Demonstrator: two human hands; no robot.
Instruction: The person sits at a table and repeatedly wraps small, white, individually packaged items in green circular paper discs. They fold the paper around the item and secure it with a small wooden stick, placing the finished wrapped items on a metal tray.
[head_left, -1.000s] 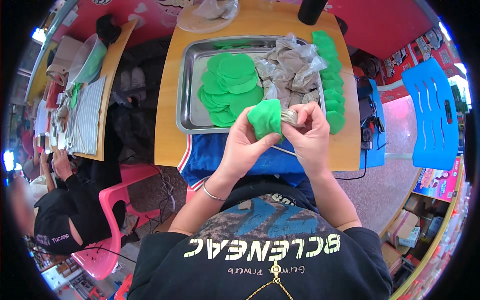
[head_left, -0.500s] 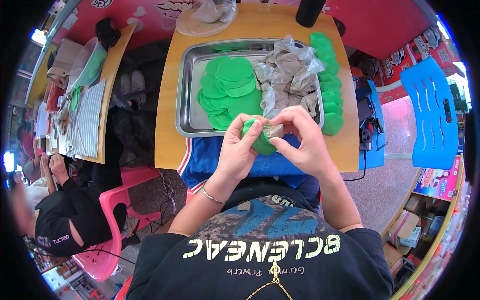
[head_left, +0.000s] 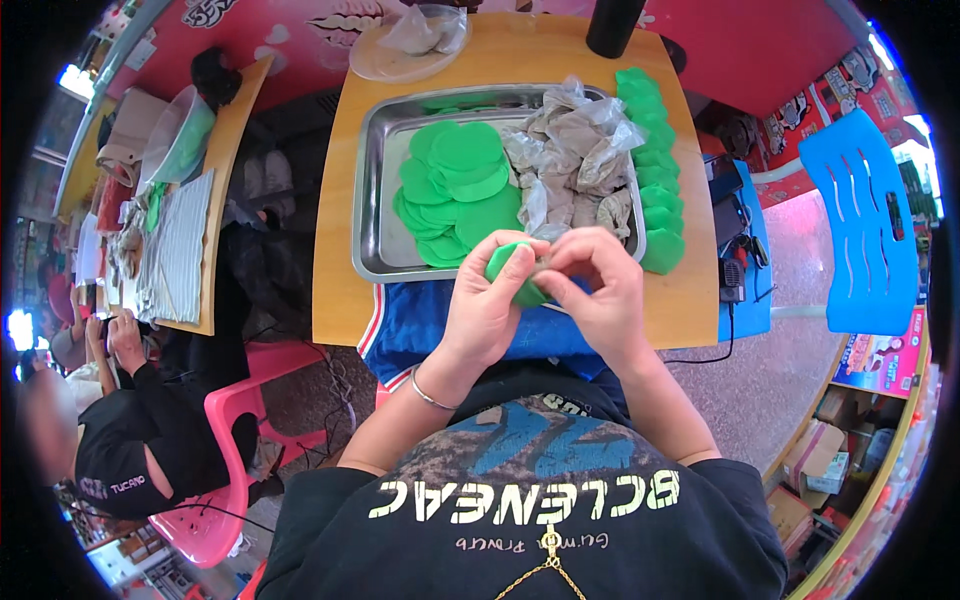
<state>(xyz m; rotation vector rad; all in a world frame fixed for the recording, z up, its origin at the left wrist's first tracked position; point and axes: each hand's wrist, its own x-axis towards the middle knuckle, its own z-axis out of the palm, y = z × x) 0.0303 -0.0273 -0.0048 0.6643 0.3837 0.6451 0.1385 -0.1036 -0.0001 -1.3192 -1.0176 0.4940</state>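
Smooth green discs (head_left: 455,195) lie beyond the left grip in a metal tray (head_left: 378,245). The left hand (head_left: 483,305) encloses a folded green piece (head_left: 531,293), long axis hidden; the right hand (head_left: 606,287) pinches its right side. Crumpled grey bundles (head_left: 575,150) lie beyond; lobed green pieces (head_left: 660,220) line the counter (head_left: 690,310) rightward.

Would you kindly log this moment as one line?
left hand: holding green piece; right hand: at its edge; tray: green discs, greyish bundles
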